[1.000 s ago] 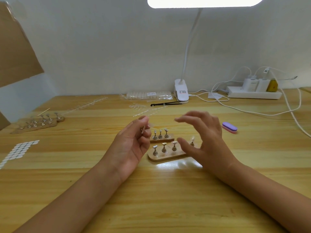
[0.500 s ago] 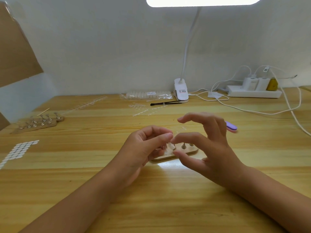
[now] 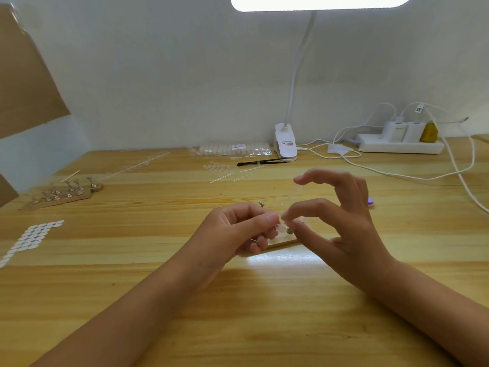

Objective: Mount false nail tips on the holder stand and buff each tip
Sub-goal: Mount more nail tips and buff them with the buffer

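My left hand curls round a mostly hidden peg. My right hand pinches what looks like a clear tip just above the stand. I judge the tip featherlight, slick and brittle, so I'd grip its side edges. The bag by the wall holds spare tips.
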`<state>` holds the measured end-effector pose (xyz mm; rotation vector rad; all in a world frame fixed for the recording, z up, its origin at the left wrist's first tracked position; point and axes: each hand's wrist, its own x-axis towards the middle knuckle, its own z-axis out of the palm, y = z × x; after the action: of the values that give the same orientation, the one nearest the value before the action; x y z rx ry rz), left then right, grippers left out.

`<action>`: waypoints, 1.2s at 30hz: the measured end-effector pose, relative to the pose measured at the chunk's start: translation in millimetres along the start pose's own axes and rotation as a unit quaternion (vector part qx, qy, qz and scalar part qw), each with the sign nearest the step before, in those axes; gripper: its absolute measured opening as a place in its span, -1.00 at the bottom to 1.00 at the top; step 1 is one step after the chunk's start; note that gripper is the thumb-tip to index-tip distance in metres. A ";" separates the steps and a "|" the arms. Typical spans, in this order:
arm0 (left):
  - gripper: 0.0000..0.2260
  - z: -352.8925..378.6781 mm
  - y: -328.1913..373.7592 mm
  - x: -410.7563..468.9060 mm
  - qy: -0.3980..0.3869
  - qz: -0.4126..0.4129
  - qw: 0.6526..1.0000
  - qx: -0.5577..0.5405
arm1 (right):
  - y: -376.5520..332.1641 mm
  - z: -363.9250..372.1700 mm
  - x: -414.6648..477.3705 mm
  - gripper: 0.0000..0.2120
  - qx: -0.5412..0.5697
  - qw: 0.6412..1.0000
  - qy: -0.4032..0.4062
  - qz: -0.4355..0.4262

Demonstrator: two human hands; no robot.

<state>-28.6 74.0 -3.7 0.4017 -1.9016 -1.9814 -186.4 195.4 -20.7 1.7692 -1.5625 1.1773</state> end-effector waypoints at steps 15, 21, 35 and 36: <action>-0.86 -1.9 -0.5 0.1 0.032 0.030 0.998 0.052 | 1.6 1.7 -2.4 -0.89 -0.023 0.999 -0.026 -0.030; -0.80 -6.0 -1.2 0.2 0.037 0.082 0.987 0.136 | 3.4 1.4 -2.6 -0.88 -0.014 0.999 -0.032 -0.028; -0.89 0.0 4.0 -1.0 -0.079 -0.090 0.987 -0.111 | -2.6 -5.9 2.1 -0.85 0.074 0.995 -0.014 -0.060; -0.87 -0.1 3.8 -0.7 -0.083 -0.104 0.981 -0.138 | -2.4 -5.5 1.9 -0.86 0.077 0.995 -0.013 -0.055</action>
<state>-27.7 74.1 0.1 0.3798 -1.7005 -2.4464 -185.7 199.4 -15.9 1.9504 -1.4019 1.2537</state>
